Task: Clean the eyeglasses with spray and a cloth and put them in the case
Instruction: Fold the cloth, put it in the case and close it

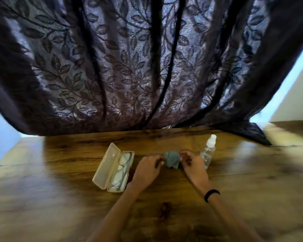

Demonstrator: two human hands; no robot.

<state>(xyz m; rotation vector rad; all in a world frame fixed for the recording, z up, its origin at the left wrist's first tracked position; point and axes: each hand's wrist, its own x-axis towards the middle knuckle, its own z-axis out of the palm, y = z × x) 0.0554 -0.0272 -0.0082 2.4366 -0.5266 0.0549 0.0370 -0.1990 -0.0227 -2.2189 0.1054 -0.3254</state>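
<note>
A cream eyeglass case (pixel 104 167) lies open on the wooden table (pixel 59 198), its lid folded back to the left. The thin-framed eyeglasses (pixel 122 169) rest folded inside its tray. A small grey-green cloth (pixel 171 158) hangs crumpled between both hands, just above the table. My left hand (pixel 147 169) pinches the cloth's left edge and my right hand (pixel 191 165) pinches its right edge. A clear spray bottle (pixel 207 152) with a white cap stands upright right behind my right hand.
A dark leaf-patterned curtain (pixel 147 67) hangs along the table's far edge and drapes onto its back right part. A black band (pixel 211 194) circles my right wrist. Pale wall shows at both sides.
</note>
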